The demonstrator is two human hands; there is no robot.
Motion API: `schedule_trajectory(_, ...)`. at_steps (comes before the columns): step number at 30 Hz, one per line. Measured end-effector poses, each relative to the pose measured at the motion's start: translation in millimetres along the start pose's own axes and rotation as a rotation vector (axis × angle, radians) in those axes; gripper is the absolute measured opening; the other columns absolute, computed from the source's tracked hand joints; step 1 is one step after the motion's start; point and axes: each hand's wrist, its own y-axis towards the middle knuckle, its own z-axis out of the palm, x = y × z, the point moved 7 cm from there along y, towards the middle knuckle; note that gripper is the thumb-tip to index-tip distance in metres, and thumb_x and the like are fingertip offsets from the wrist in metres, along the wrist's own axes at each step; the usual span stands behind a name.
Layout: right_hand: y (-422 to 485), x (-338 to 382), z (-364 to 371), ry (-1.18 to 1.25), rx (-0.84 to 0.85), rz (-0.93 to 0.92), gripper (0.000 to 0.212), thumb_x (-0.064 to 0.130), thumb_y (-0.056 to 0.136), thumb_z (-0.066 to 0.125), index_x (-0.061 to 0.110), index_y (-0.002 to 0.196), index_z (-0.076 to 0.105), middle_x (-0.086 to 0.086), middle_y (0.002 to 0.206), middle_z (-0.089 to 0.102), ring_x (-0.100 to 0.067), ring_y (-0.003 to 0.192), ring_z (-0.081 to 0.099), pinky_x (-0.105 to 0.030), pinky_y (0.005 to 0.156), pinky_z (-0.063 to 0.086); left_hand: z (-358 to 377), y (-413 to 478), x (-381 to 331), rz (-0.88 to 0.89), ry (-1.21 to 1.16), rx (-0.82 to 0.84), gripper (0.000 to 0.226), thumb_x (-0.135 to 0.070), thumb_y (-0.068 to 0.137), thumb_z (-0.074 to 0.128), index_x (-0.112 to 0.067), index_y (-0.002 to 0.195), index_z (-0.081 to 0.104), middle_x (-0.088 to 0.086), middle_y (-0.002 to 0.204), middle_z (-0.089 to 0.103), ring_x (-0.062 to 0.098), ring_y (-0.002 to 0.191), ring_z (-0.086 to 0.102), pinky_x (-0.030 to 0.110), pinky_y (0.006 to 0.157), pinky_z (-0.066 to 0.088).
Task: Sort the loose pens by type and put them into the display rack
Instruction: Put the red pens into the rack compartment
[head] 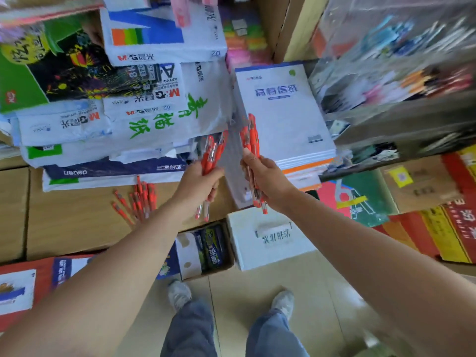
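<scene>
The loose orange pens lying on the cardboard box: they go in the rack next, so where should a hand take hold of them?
Grip the loose orange pens across mid-barrel, coming down from above. They lie flat on the cardboard box, fanned out but roughly parallel, so fingers can close across several at once.

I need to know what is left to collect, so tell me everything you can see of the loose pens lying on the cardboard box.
The loose pens are a small scatter of slim orange-red pens, apparently plastic, with pale clear sections. They lie flat on the brown cardboard box, most bunched roughly parallel and pointing away from the person, a few angled off to the left. Their far ends reach the edge of the stacked paper packs. Neither hand touches them; motion blur hides the exact count.
</scene>
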Motion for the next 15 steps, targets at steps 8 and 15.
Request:
schedule_trajectory(8, -35.9, 35.4, -154.1, 0.003, -0.153, 0.002, 0.029, 0.043, 0.092, 0.058, 0.019, 0.077, 0.06, 0.006, 0.051, 0.046, -0.009, 0.044, 0.039, -0.022, 0.046, 0.033, 138.9, -11.1, -77.5, 0.07, -0.052, -0.011, 0.027, -0.01, 0.095, 0.052, -0.01, 0.069, 0.045, 0.005, 0.055, 0.043, 0.011, 0.033, 0.039, 0.02, 0.037, 0.034)
schedule_trajectory(15, -48.5, 40.1, -256.4, 0.034, -0.264, 0.052, 0.023, 0.035, 0.088, 0.063, 0.013, 0.089, 0.058, 0.002, 0.061, 0.047, -0.015, 0.056, 0.044, -0.03, 0.057, 0.037, 235.2, -0.4, -112.8, 0.088, 0.056, 0.143, 0.022, -0.019, 0.096, 0.053, -0.007, 0.078, 0.047, 0.006, 0.057, 0.043, 0.015, 0.039, 0.041, 0.023, 0.043, 0.04)
